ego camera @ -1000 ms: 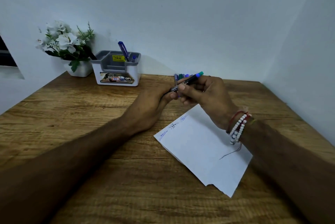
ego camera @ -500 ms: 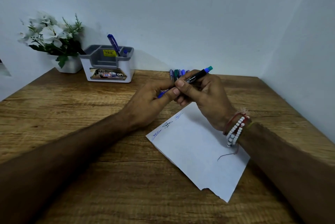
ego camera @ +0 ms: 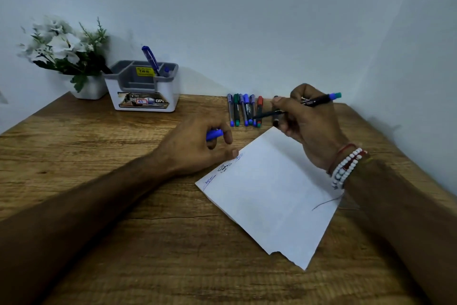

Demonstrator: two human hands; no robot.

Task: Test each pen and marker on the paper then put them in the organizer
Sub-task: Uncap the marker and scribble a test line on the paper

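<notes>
Table (ego camera: pixel 99 181), far-left corner: potted white flowers (ego camera: pixel 61 45). Just right of them, at the far edge: organizer (ego camera: pixel 143 92), a blue pen (ego camera: pixel 149 60) standing tilted in it. Mid-table: left hand (ego camera: pixel 195 151), fingers curled round a blue cap (ego camera: pixel 214 134). Far edge, centre: row of pens (ego camera: pixel 244 110), side by side. Right of centre: paper (ego camera: pixel 269 196). Over its far corner: right hand (ego camera: pixel 309 129), fingers pinching an uncapped marker (ego camera: pixel 315 101).

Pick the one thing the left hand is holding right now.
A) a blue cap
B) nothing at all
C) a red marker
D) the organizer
A: the left hand has its fingers curled round a blue cap, while the right hand holds the black marker.
</notes>
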